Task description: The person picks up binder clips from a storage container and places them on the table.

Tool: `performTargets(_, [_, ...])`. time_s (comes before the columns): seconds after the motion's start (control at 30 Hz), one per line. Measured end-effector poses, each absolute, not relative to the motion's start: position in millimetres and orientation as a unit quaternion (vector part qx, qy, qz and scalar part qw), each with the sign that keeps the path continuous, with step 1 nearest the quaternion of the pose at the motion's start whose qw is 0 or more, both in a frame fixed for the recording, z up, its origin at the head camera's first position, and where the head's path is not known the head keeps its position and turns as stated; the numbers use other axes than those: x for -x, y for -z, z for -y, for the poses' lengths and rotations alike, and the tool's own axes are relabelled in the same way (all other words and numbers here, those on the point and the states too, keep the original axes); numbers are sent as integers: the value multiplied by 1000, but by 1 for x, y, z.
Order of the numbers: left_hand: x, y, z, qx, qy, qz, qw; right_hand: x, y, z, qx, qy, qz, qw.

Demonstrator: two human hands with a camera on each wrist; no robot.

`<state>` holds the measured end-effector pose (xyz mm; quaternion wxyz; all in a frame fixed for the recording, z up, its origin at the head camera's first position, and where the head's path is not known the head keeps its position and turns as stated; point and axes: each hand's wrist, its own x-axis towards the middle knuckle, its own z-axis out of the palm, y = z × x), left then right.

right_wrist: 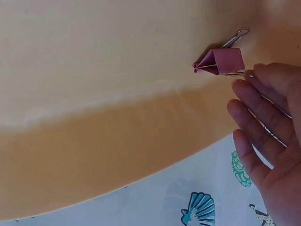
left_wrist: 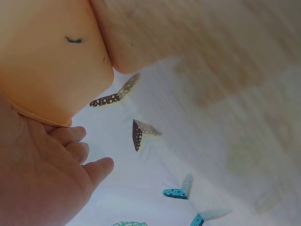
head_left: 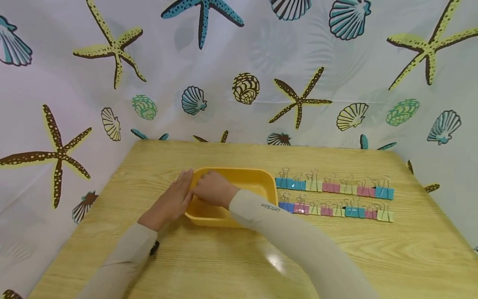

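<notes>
A pink binder clip (right_wrist: 229,60) shows in the right wrist view, inside the yellow tray (head_left: 239,223). My right hand (head_left: 213,189) reaches into the tray's left part and pinches one wire handle of that clip between thumb and forefinger; its other fingers are bent loosely. In the head view the hand hides the clip. Against the tray's left wall lies my left hand (head_left: 172,202), its fingers fairly straight and pointing away from me. The left wrist view has the left palm (left_wrist: 42,174) touching the tray's rim, with fingertips past the corner.
Two rows of binder clips, a back row (head_left: 331,187) and a front row (head_left: 332,209), stand right of the tray in blue, pink and pale yellow. A small black object (head_left: 154,248) sits by the left sleeve. Patterned cloth (head_left: 224,83) hangs behind the wooden table (head_left: 209,261).
</notes>
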<state>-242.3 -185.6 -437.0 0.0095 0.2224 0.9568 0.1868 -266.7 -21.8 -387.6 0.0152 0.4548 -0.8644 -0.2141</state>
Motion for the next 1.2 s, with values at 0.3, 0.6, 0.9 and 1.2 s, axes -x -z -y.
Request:
performTargets(0.3, [241,433,184,-224,-194,-955,8,272,379,4,-438,124,890,-6])
performTargets(0.6, [243,433,181,-217,-192,-957,13,281,371,-29,-430,-113,895,-45])
performTargets(0.9, [244,436,184,-221,-185,-958,13,277,351,-80,-427,-217,878,-13])
performTargets(1.2, [243,438,186,-219,-197,-955,25,264,334,-151,-354,-291,888,30])
